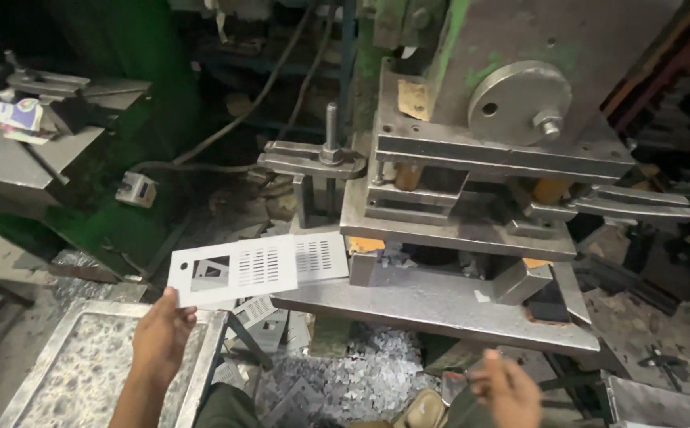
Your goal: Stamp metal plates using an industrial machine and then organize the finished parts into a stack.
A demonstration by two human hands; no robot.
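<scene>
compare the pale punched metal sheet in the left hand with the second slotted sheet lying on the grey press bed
The pale punched metal sheet is held up at its corner by the left hand; the second slotted sheet lies on the grey press bed, partly covered. The held one shows a square cutout; the other shows only slots. Both are flat, pale and slotted.
</scene>
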